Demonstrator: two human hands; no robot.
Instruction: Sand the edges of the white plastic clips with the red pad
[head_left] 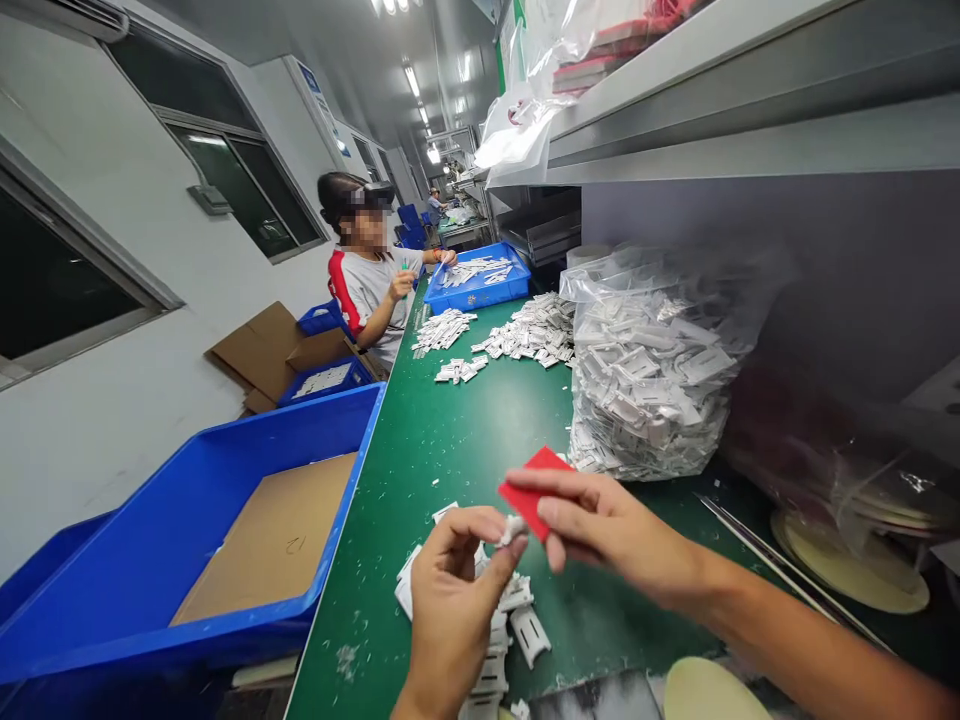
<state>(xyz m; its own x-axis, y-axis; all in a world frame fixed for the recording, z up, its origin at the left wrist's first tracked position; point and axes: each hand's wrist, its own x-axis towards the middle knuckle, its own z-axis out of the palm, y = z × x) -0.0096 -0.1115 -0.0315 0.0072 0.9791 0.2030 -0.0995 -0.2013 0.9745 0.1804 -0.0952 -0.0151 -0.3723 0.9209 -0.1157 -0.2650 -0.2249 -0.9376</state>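
Pinched between the thumb and fingers of my left hand [461, 590] is a small white plastic part [512, 530], mostly covered by the fingertips. My right hand [600, 520] grips a flat red pad [536, 490], fingers on top and thumb along its near face. The pad's lower edge is right beside the white part; whether they touch I cannot tell. Under and around my left hand, several loose slotted white parts [530, 635] lie in a pile on the green tabletop [390, 500], partly hidden by the hand.
A clear bag of white parts [649, 390] stands at the right. Farther back are heaps of white parts [529, 330] and a blue tray [480, 290], where a co-worker [375, 270] sits. A large blue bin [225, 440] adjoins the table's left edge. A shelf [712, 110] overhangs the right side.
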